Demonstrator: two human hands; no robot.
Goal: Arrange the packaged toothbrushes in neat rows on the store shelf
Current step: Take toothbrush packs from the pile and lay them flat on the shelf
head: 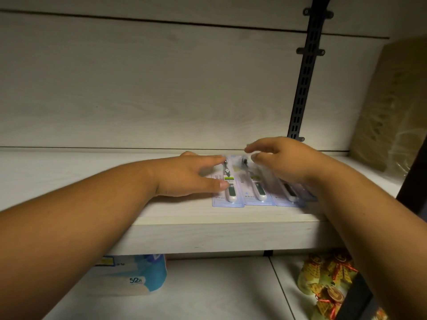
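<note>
Pale wood-grain shelf [92, 179], lit dimly, backed by a panel of the same finish. Black slotted upright [302, 88] runs down the back panel on the right. A tan, blurred pack [392, 107] stands at the far right of the shelf.

Lower shelf: blue-and-white paper-roll pack [138, 276] marked "52" on the left, a heap of gold and red ornaments [328, 285] on the right.

Both bare forearms reach in over the front edge. Left hand [184, 176] lies flat, palm down, fingers spread, resting on the left part of the first package. Right hand [284, 160] hovers over the right end of the row, fingers loosely curled and apart, clamped on nothing; blurred.

Packaged toothbrushes [258, 192]: flat on the shelf near its front edge, right of centre, in 1 row, side by side with edges touching or slightly overlapping. At least 3 show clearly; a 4th at the right is mostly hidden under the right wrist. Each has a light blue-lilac card, clear blister, white handle with dark green grip, a small green label mid-length, dark head toward the back.
</note>
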